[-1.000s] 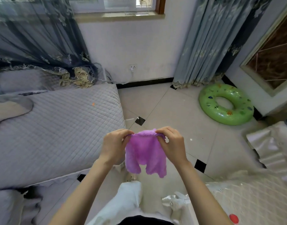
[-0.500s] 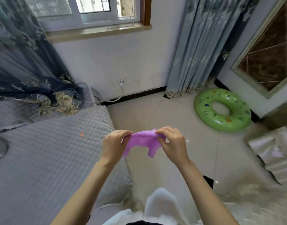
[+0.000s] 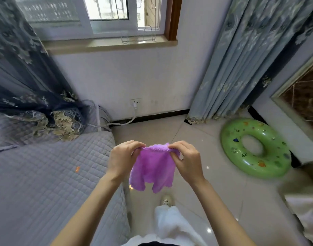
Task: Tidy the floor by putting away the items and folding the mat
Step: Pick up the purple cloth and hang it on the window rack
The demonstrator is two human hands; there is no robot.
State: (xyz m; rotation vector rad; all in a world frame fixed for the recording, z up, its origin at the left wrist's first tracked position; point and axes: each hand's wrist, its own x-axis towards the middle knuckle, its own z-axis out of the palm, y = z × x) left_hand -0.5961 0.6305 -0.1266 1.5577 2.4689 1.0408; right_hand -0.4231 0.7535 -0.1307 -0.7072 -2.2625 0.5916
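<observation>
As I log from the far left: one dark sheer curtain (image 3: 19, 71), embroidered, its hem pooled on one grey quilted cover (image 3: 45, 174), stitched in small squares, with one small orange fleck (image 3: 77, 169) on it. Centre: my left hand (image 3: 123, 159) and right hand (image 3: 186, 160), two in all, each pinching a top corner of one purple cloth (image 3: 153, 170), fingers curled tight on its edge. The cloth is soft, fuzzy, roughly square, hanging limp in the air between my hands, above the glossy beige floor tiles (image 3: 214, 183). Below it, one light shoe (image 3: 167, 201). Behind, one white wall socket (image 3: 136, 102) with a plug and cable. Right: one pleated blue-grey curtain (image 3: 249, 59); one green inflatable ring (image 3: 255, 148), glossy, with small printed figures, lying flat on the tiles.
</observation>
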